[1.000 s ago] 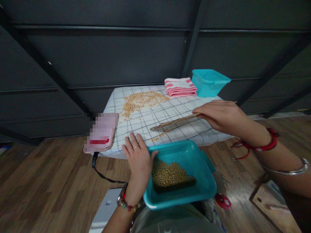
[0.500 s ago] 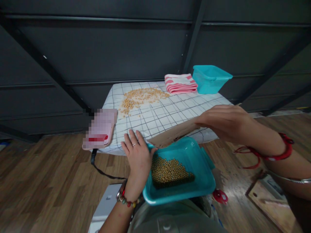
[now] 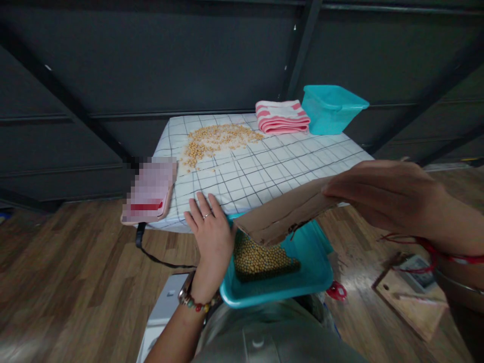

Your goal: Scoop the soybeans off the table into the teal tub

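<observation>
My left hand (image 3: 212, 234) lies with its fingers spread on the near edge of the cloth-covered table (image 3: 272, 166), its thumb side against a teal plastic tub (image 3: 313, 267). The tub sits just below that edge, close to my body, with many yellow soybeans (image 3: 260, 259) heaped in its left part. Pinched in my right hand (image 3: 393, 196) is a strip of brown cardboard (image 3: 280, 212), tilted above the tub and hiding part of its far rim. More soybeans mixed with whitish grains (image 3: 217, 141) are spread on the back left of the table.
A folded pink-and-white towel (image 3: 282, 118) and a second teal tub (image 3: 333, 111) stand at the back right. A pink phone (image 3: 151, 189) with a black strap lies on the left edge. On the floor at right is a wooden board (image 3: 412, 297) bearing a small grey device.
My right hand has moved right and nearer to me, drawing the cardboard over the tub and showing more of its face. The left hand stays by the tub; the view has shifted slightly.
</observation>
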Demonstrator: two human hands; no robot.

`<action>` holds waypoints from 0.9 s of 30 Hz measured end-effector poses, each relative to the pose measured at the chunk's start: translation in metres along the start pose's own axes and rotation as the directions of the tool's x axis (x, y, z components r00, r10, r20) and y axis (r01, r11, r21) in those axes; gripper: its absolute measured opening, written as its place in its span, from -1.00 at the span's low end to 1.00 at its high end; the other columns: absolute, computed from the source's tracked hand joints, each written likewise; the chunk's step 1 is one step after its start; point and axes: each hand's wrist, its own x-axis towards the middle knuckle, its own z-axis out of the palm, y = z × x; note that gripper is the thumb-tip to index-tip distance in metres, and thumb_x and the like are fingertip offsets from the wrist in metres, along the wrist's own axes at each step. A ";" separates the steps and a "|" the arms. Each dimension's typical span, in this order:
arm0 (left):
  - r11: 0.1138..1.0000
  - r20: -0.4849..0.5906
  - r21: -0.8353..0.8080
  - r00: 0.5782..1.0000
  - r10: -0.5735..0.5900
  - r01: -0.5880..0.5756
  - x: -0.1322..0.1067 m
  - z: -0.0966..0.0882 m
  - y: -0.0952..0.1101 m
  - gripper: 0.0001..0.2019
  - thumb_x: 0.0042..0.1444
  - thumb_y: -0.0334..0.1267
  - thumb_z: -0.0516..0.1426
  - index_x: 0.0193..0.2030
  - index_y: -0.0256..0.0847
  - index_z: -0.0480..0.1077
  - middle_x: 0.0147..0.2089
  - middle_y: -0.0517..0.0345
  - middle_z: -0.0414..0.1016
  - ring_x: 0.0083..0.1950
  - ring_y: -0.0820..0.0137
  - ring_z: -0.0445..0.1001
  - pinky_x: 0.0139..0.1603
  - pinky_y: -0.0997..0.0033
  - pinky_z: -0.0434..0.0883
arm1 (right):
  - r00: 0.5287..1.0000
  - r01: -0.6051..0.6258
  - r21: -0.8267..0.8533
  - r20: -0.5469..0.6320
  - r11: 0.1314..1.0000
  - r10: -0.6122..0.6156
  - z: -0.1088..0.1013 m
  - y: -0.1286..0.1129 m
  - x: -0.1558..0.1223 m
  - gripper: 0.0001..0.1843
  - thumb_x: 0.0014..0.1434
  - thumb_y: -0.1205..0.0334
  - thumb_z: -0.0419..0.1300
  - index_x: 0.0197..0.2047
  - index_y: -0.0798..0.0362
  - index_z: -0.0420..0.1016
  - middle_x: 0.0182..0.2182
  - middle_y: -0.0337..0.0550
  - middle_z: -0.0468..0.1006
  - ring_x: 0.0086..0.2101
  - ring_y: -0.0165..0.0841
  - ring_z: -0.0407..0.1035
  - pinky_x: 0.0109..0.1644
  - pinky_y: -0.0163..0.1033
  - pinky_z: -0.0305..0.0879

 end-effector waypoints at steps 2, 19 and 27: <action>1.000 -0.004 0.002 1.000 -0.001 0.001 0.000 0.003 -0.001 -0.41 0.04 -0.31 0.01 0.21 -0.55 0.05 0.28 -0.49 0.01 0.31 -0.16 -0.06 0.20 -0.30 -0.03 | 1.000 0.002 0.002 0.012 1.000 -0.002 -0.002 -0.001 -0.001 -0.83 0.25 0.37 -0.04 -0.13 0.04 0.31 -0.43 -0.12 0.45 -0.36 -0.31 0.36 -0.39 -0.18 0.31; 1.000 -0.013 -0.019 1.000 -0.021 0.020 0.001 0.005 0.000 -0.31 0.02 -0.11 0.07 0.22 -0.53 0.04 0.29 -0.47 0.01 0.31 -0.16 -0.07 0.23 -0.29 -0.10 | 0.997 -0.073 -0.009 0.036 0.997 0.073 -0.015 -0.010 -0.009 -0.77 0.25 0.35 -0.06 -0.10 -0.05 0.33 -0.35 -0.14 0.47 -0.32 -0.34 0.37 -0.33 -0.18 0.32; 0.999 -0.018 -0.048 1.000 -0.018 0.017 -0.001 0.008 -0.002 -0.31 0.03 -0.10 0.05 0.25 -0.46 -0.02 0.31 -0.43 -0.02 0.34 -0.10 -0.13 0.24 -0.28 -0.13 | 0.982 -0.181 -0.041 0.039 0.983 0.183 -0.018 -0.009 -0.017 -0.76 0.24 0.29 -0.05 -0.10 -0.12 0.35 -0.34 -0.19 0.48 -0.28 -0.35 0.41 -0.28 -0.19 0.33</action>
